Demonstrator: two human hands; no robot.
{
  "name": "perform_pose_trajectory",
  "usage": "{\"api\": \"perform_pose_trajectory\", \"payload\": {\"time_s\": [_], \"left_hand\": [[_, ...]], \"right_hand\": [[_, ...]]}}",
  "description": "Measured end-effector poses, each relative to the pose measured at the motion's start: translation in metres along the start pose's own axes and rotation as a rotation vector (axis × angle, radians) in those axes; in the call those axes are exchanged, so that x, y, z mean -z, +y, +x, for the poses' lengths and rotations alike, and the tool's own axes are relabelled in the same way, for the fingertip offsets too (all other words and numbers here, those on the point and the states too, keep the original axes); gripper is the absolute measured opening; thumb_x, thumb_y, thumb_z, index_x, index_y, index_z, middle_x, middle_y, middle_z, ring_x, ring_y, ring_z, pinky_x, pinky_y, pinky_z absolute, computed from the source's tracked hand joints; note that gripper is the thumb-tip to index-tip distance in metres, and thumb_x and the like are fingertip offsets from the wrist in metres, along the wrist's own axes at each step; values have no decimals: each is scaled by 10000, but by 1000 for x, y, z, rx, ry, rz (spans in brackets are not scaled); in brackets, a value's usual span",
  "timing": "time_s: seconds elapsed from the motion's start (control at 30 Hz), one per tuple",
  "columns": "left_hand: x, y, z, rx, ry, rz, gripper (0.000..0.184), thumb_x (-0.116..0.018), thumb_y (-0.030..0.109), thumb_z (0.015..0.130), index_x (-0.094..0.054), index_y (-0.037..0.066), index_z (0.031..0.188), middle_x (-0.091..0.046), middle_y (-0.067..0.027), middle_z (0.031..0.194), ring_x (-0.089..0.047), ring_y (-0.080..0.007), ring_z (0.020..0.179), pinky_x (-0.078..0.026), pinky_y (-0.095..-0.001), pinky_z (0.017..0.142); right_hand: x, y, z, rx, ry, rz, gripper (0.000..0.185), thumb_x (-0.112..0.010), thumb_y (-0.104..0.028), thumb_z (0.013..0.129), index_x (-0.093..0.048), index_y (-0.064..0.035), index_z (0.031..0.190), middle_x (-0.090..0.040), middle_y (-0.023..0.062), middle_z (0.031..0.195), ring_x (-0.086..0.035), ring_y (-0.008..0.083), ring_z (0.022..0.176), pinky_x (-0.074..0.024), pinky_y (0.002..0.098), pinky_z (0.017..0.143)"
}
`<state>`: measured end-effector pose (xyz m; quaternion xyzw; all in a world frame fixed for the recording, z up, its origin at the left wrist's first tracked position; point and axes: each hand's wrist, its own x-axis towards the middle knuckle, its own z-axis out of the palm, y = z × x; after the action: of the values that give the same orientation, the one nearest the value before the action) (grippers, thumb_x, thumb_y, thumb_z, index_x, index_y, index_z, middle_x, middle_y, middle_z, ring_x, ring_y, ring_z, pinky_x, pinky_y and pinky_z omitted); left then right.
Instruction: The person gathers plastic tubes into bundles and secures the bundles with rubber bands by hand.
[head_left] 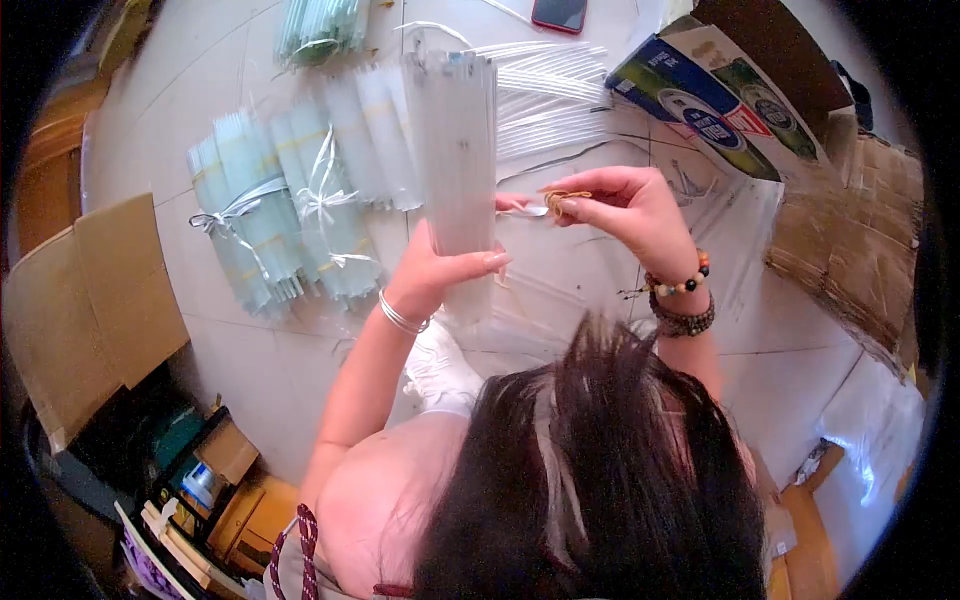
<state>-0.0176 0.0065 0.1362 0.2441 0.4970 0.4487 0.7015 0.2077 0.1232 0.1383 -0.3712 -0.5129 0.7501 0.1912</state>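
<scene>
My left hand [435, 275] is wrapped round an upright bundle of clear plastic strips [455, 150], its thumb across the near side and some fingertips showing past the right edge. Just right of the bundle, my right hand [630, 205] pinches yellowish rubber bands [565, 203] between thumb and fingers. A small white piece [535, 211] shows between the two hands; what it is I cannot make out. Left of the bundle lie pale green strip bundles tied with white string, one [240, 215] beside another [322, 190]. Banded whitish bundles [375, 135] lie closer to my left hand.
Loose clear strips [550, 95] spread over the tiled floor behind the bundle. A phone [559, 14] and another green bundle [320, 30] lie at the top. A printed carton [720, 110] and flattened cardboard [850, 240] are on the right. An open cardboard box [100, 310] stands left.
</scene>
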Motion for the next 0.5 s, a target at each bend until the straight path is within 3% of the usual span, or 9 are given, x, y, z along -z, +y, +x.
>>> {"api": "perform_pose_trajectory", "payload": {"time_s": [0.17, 0.37, 0.43, 0.5], "left_hand": [[-7, 9, -2, -27, -38, -87, 593, -796, 136, 710, -598, -2, 1252, -637, -129, 1218, -650, -163, 738, -536, -323, 677], [-13, 8, -13, 42, 46, -23, 696, -787, 148, 702, -552, -12, 1337, -664, -88, 848, -639, -173, 696, -521, -312, 670], [-12, 7, -14, 34, 59, -37, 724, -778, 157, 711, -530, -22, 1368, -657, -83, 794, -633, -167, 685, -514, -306, 664], [-10, 8, -15, 35, 54, -84, 688, -770, 138, 738, -535, -28, 1363, -651, -87, 922, -639, -150, 724, -520, -301, 693]], "right_hand": [[-20, 8, 0, 59, 25, 25, 201, -703, -35, 918, -704, 61, 1094, -748, 94, 1016, -712, 135, 914, -585, 280, 838], [-36, 1, -5, 132, 105, -92, 180, -692, -7, 911, -734, 29, 1082, -753, 87, 1021, -711, 130, 906, -582, 273, 835], [-37, 1, -7, 171, 140, -131, 174, -688, 1, 909, -745, 16, 1073, -754, 88, 1020, -711, 132, 904, -580, 269, 827], [-33, 3, -8, 144, 184, -109, 181, -693, 4, 905, -747, 16, 1078, -754, 92, 1022, -709, 132, 909, -577, 264, 817]]}}
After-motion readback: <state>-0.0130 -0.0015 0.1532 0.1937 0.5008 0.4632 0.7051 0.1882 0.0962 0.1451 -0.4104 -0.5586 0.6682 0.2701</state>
